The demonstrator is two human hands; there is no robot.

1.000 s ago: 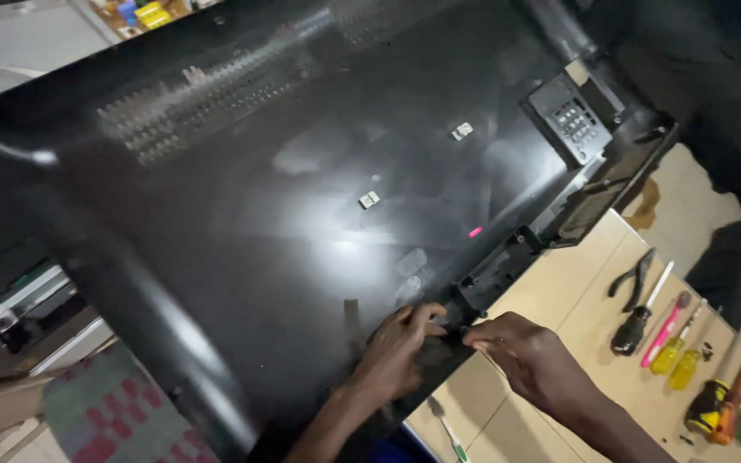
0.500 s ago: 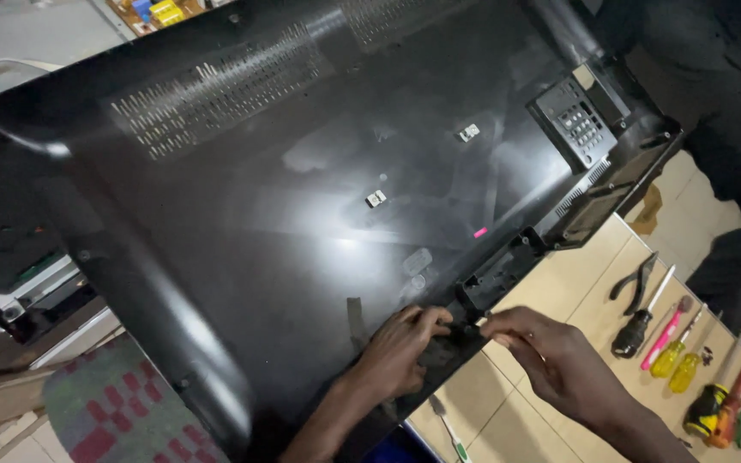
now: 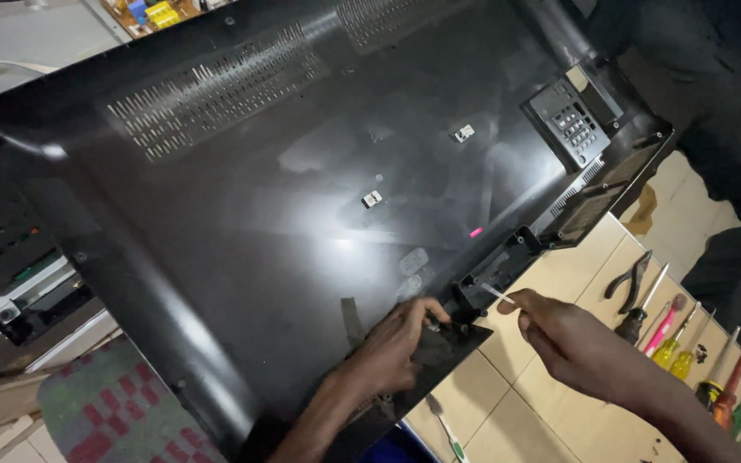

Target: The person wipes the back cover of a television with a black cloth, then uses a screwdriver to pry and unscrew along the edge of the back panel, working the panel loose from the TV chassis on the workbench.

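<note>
A large black television back cover (image 3: 302, 197) lies face down and tilted across a tiled table (image 3: 542, 291). My left hand (image 3: 400, 343) presses flat on its lower edge beside a black stand bracket (image 3: 495, 270). My right hand (image 3: 559, 330) pinches a thin white strip (image 3: 497, 294) that runs to the bracket. A connector panel (image 3: 569, 122) sits near the cover's right edge.
Pliers (image 3: 630, 276), a black-handled screwdriver (image 3: 641, 309), pink and yellow screwdrivers (image 3: 675, 339) and further red and green tools (image 3: 726, 386) lie on the table at right. A white-handled tool (image 3: 443, 424) lies near the front. A dark-clothed person (image 3: 731, 120) stands at right. A checked mat (image 3: 113, 411) covers the floor.
My right hand has pulled back to the right from the bracket, and the thin white strip is now stretched between fingers and bracket. The left hand stays put.
</note>
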